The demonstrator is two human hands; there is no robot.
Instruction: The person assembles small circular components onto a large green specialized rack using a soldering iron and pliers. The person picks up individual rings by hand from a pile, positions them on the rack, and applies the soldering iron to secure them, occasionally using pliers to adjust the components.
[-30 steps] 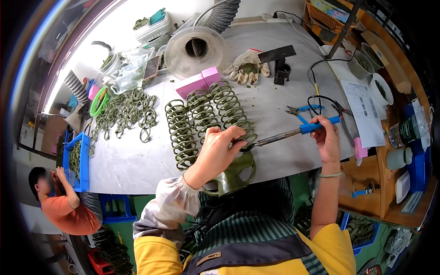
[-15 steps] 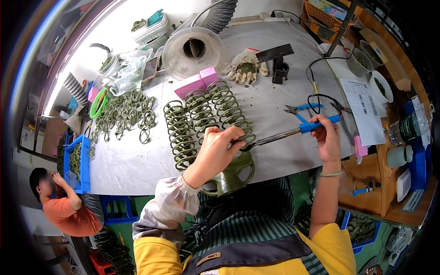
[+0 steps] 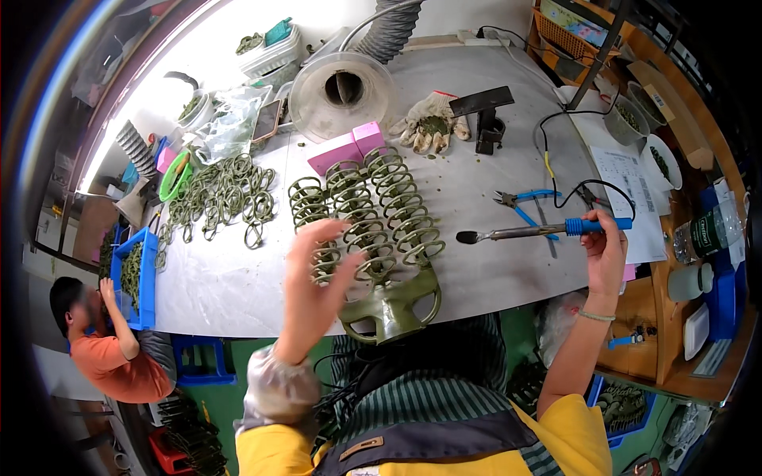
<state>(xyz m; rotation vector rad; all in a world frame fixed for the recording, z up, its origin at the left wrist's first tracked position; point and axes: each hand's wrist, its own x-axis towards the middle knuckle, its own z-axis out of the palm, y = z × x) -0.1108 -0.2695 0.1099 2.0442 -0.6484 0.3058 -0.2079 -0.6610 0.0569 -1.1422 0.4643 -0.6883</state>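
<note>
My right hand (image 3: 601, 258) grips the blue handle of a corded soldering iron (image 3: 516, 232) with a dark, flattened tip. Its shaft points left across the grey table (image 3: 484, 278), apart from the green pieces. My left hand (image 3: 305, 278), slightly blurred, has its fingers and thumb apart with nothing in them. It hovers in front of the left row of a dark green assembly of rings (image 3: 401, 210), which stands in three stacked rows. At its near end is a shiny green base with looped handles (image 3: 390, 305), close to the table's front edge. My left hand hides part of the rings.
Pink blocks (image 3: 333, 153) touch the rows' far end. Loose green rings (image 3: 230, 194) lie left. Behind are a clear funnel hood (image 3: 341, 91), a work glove (image 3: 432, 123) and a black stand (image 3: 488, 127). Blue-handled pliers (image 3: 528, 202) lie beyond the iron. A co-worker (image 3: 115, 349) sits left.
My right hand has drawn the iron right, away from the rings. My left hand has moved left and back off the rings, and its fingers have spread.
</note>
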